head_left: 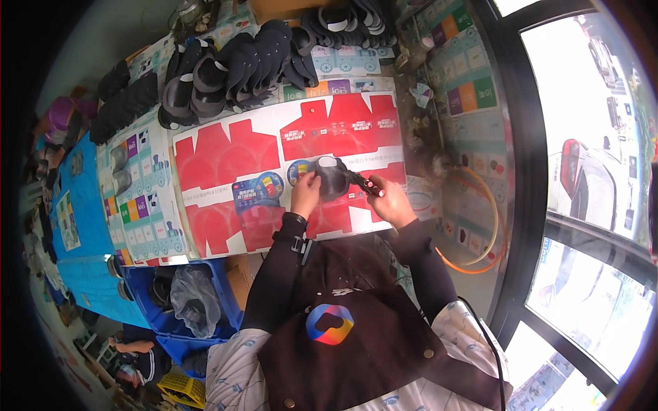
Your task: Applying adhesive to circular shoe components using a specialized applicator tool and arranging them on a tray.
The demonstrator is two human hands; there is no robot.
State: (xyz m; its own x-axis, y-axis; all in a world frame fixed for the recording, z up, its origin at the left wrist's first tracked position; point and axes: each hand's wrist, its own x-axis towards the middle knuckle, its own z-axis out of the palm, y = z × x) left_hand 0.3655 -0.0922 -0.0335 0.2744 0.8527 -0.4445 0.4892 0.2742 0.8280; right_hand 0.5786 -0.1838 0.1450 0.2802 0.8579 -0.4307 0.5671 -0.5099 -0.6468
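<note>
A black, cupped piece [334, 183] that looks like a shoe upper lies over the red-and-white printed sheet, with a pale patch at its top edge. My left hand [305, 195] pinches its left edge between closed fingers. My right hand [391, 203] is wrapped around a dark hand tool [373, 187] with red and pale ends. The tool's dark front part reaches the right edge of the piece; its exact kind cannot be made out. Under both hands lies the printed sheet [226, 156], covered in red box outlines.
Stacks of similar black pieces [257, 65] line the table's far side. A blue crate [229, 301] with a clear plastic bag stands lower left, beside a blue-covered table [86, 205]. An orange hose [473, 269] loops at right near glass doors. Another person [137, 356] is at lower left.
</note>
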